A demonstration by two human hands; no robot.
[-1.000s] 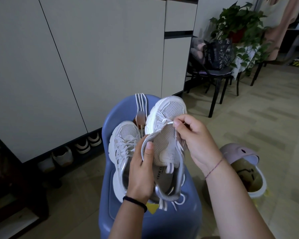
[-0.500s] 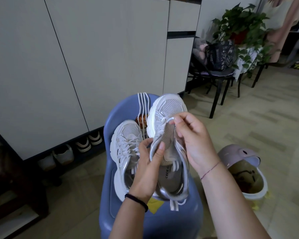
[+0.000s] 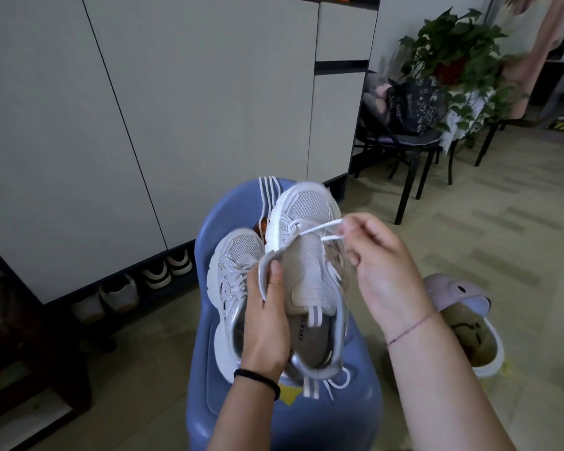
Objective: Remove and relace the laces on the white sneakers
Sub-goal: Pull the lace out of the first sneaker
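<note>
Head view: your left hand [image 3: 267,323] gripped the sneaker [image 3: 306,265], your right hand [image 3: 381,265] pinched its lace [image 3: 319,227] by the toe eyelets; next probably needed a steady pull through.

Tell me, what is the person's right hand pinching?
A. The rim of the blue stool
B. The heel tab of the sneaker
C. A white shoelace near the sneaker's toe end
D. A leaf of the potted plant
C: the right hand pinches the white shoelace, pulled out sideways from the eyelets nearest the toe of the held sneaker, while the left hand grips that sneaker's side.
</note>
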